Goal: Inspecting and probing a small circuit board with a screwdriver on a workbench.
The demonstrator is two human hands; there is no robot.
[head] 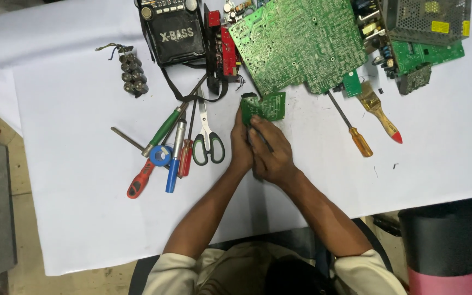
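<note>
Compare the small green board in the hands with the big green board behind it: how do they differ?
The small circuit board is far smaller than the large circuit board. The small one is gripped at its near edge by the left hand and right hand; the large one lies untouched on the white table. The large one sits at an angle among other parts. Both are green, solder side up.

A black portable radio (171, 30) stands at the top of the white table, its front bearing a pale printed label. At the top right, a perforated metal case (427, 19) carries two small yellow rectangular stickers (440, 27) on its lid.
</note>
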